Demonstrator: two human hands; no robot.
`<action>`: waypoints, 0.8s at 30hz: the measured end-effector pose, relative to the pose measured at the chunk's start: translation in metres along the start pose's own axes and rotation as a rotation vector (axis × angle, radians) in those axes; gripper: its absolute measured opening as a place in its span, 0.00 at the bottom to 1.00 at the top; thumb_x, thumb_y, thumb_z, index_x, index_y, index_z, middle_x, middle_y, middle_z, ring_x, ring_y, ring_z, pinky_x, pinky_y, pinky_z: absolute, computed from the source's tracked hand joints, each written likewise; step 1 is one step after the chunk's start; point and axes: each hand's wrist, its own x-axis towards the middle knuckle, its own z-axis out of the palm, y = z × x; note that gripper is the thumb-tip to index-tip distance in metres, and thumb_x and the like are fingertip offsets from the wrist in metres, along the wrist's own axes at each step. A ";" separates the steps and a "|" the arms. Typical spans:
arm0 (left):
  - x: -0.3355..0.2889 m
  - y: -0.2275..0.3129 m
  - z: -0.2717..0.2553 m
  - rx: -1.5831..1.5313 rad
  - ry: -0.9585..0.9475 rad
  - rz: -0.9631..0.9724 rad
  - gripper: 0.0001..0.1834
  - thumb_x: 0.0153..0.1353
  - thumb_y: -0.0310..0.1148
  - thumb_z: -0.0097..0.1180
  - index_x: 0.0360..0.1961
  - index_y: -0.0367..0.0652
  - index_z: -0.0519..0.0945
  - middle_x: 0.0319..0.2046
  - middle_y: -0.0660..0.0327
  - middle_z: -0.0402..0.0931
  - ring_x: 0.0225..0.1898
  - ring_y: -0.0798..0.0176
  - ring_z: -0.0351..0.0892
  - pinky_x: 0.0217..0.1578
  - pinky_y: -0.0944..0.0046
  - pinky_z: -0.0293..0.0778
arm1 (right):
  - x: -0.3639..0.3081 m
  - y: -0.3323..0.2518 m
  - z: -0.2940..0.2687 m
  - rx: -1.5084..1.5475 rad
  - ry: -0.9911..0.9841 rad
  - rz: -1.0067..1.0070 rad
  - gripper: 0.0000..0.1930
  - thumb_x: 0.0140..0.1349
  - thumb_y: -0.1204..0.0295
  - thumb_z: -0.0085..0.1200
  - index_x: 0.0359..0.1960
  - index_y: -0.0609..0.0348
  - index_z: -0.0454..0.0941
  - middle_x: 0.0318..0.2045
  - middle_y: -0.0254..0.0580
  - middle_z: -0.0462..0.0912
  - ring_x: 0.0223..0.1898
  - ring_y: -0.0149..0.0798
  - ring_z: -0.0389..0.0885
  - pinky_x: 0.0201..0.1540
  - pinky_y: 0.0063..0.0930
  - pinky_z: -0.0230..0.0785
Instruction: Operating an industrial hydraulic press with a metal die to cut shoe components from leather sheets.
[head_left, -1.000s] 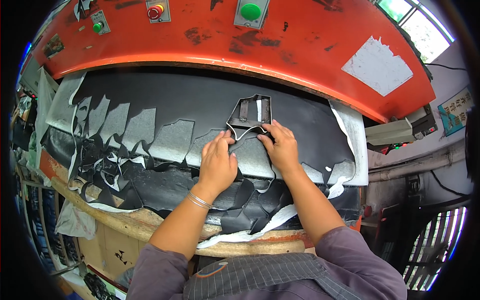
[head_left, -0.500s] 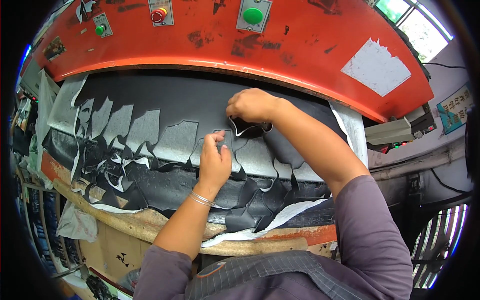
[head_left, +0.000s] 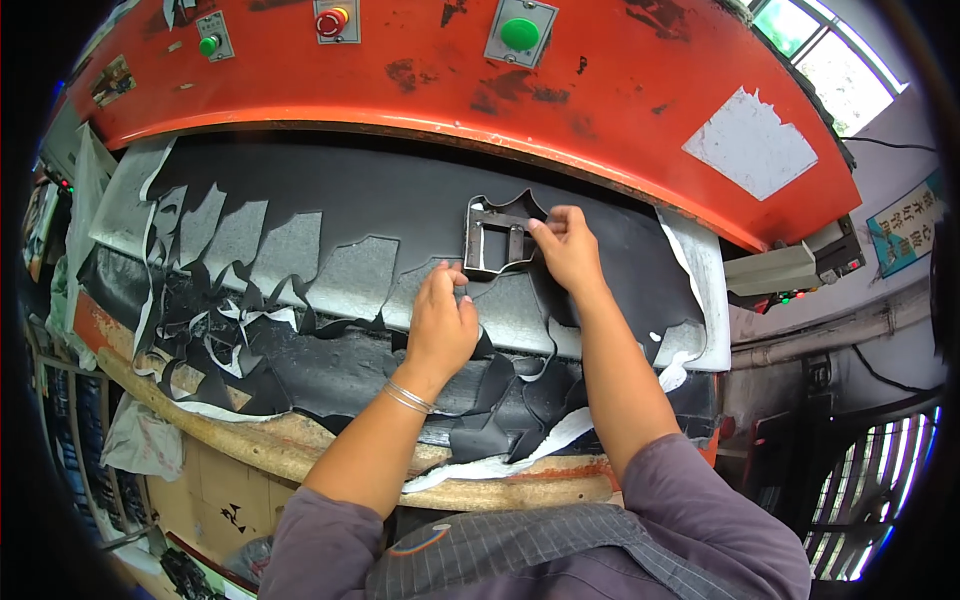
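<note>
A metal cutting die [head_left: 478, 238], an open frame with a wavy far edge and a crossbar, is over the black sheet material [head_left: 350, 190]. My right hand [head_left: 572, 250] grips its right side between thumb and fingers. My left hand [head_left: 440, 325] is at the die's near left corner, fingertips against or just beside it. Its fingers are loosely bent, with the thumb apart. Cut-out gaps along the sheet's near edge bare a grey-white board [head_left: 355, 280]. Narrow black scraps [head_left: 260, 375] hang over the near side.
An orange-red machine beam [head_left: 420, 95] spans the far side, with a large green button [head_left: 519, 35] and a red knob [head_left: 330, 22]. A worn wooden rail [head_left: 250, 445] borders the near edge. White-backed strips [head_left: 540, 440] trail across the front.
My right hand has turned the die face-up and brought it nearer to my left hand; its arm has drawn back. My left hand has shifted slightly right.
</note>
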 end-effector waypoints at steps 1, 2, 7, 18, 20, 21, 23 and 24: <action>-0.001 0.001 -0.001 0.001 -0.002 -0.003 0.14 0.54 0.21 0.50 0.42 0.36 0.66 0.49 0.40 0.72 0.59 0.39 0.66 0.59 0.47 0.62 | -0.001 0.014 -0.004 -0.166 0.033 -0.377 0.22 0.53 0.61 0.63 0.43 0.63 0.74 0.45 0.56 0.80 0.48 0.47 0.78 0.47 0.42 0.71; -0.001 0.003 -0.001 0.036 -0.024 -0.010 0.14 0.54 0.21 0.49 0.43 0.36 0.66 0.50 0.40 0.72 0.60 0.39 0.65 0.59 0.48 0.61 | -0.004 0.022 -0.009 -0.334 0.070 -0.754 0.27 0.50 0.56 0.67 0.47 0.59 0.74 0.53 0.54 0.77 0.60 0.49 0.71 0.59 0.48 0.63; 0.001 0.009 -0.002 0.155 -0.117 0.040 0.15 0.54 0.22 0.51 0.44 0.37 0.67 0.52 0.41 0.71 0.62 0.40 0.63 0.60 0.48 0.59 | -0.006 0.045 -0.012 -0.506 -0.066 -0.668 0.31 0.45 0.51 0.68 0.49 0.51 0.75 0.58 0.53 0.73 0.68 0.49 0.58 0.67 0.51 0.44; -0.001 0.017 -0.007 0.265 -0.155 0.084 0.19 0.51 0.27 0.57 0.45 0.39 0.69 0.55 0.42 0.70 0.64 0.42 0.61 0.63 0.49 0.55 | -0.008 0.052 -0.006 -0.470 0.084 -0.743 0.30 0.44 0.49 0.67 0.47 0.52 0.76 0.55 0.56 0.75 0.64 0.50 0.65 0.65 0.49 0.52; 0.000 0.017 -0.010 0.251 -0.183 0.075 0.19 0.51 0.27 0.57 0.46 0.39 0.69 0.56 0.42 0.69 0.64 0.41 0.61 0.63 0.49 0.55 | -0.008 0.055 -0.005 -0.478 0.081 -0.741 0.31 0.44 0.48 0.67 0.46 0.52 0.77 0.54 0.57 0.75 0.64 0.51 0.65 0.64 0.50 0.52; 0.001 0.016 -0.010 0.239 -0.207 0.062 0.20 0.51 0.27 0.57 0.46 0.39 0.69 0.57 0.41 0.69 0.65 0.41 0.60 0.63 0.49 0.55 | -0.007 0.055 -0.005 -0.486 0.072 -0.743 0.31 0.44 0.48 0.67 0.46 0.53 0.77 0.54 0.58 0.75 0.64 0.52 0.66 0.64 0.50 0.53; 0.002 0.016 -0.012 0.260 -0.212 0.076 0.21 0.51 0.27 0.57 0.46 0.38 0.68 0.57 0.41 0.68 0.65 0.41 0.60 0.63 0.49 0.55 | -0.006 0.052 -0.005 -0.490 0.077 -0.749 0.31 0.44 0.48 0.67 0.46 0.53 0.77 0.54 0.58 0.75 0.63 0.52 0.66 0.64 0.50 0.53; 0.003 0.017 -0.014 0.282 -0.214 0.087 0.21 0.51 0.27 0.57 0.47 0.38 0.68 0.58 0.41 0.68 0.65 0.41 0.60 0.63 0.49 0.55 | -0.007 0.048 -0.004 -0.493 0.077 -0.760 0.31 0.43 0.48 0.67 0.46 0.53 0.77 0.54 0.58 0.75 0.63 0.52 0.66 0.64 0.50 0.53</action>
